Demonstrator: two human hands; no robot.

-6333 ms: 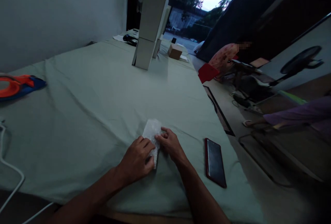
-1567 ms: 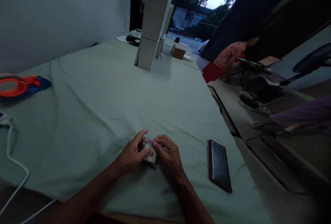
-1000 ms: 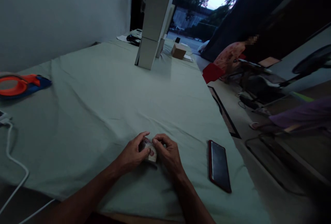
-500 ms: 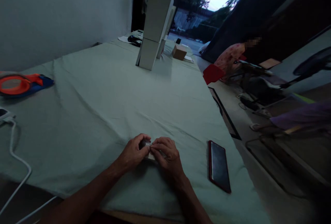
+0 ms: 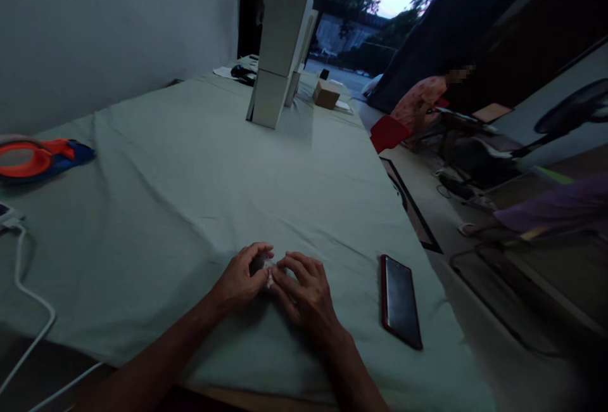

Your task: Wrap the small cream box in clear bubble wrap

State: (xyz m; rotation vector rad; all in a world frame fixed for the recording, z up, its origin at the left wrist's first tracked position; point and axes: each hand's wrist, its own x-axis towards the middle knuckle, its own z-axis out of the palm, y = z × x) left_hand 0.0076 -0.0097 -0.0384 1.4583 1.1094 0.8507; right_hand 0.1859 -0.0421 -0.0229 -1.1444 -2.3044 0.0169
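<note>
Near the front of the cloth-covered table, my left hand [image 5: 242,276] and my right hand [image 5: 308,285] are close together. A small, pale, crumpled piece [image 5: 269,272] shows between them, thin and partly shiny like wrapping; its exact kind is too small to make out. My left thumb presses on it from the left, with the fingers curved above. From the right, my right thumb and forefinger pinch it, the other fingers bent loosely. Most of the piece is hidden by my fingers.
A phone in a red case [image 5: 401,301] lies to the right. At left are an orange and blue item [image 5: 52,157] and a white cable [image 5: 35,295]. Tall white boxes [image 5: 280,51] and a brown box [image 5: 325,94] stand farther back. People are beyond the table's right edge.
My hands have shifted slightly left in view, and the right fingers have spread a little. The pale flat part seen under the hands before is now covered. The camera view moved slightly.
</note>
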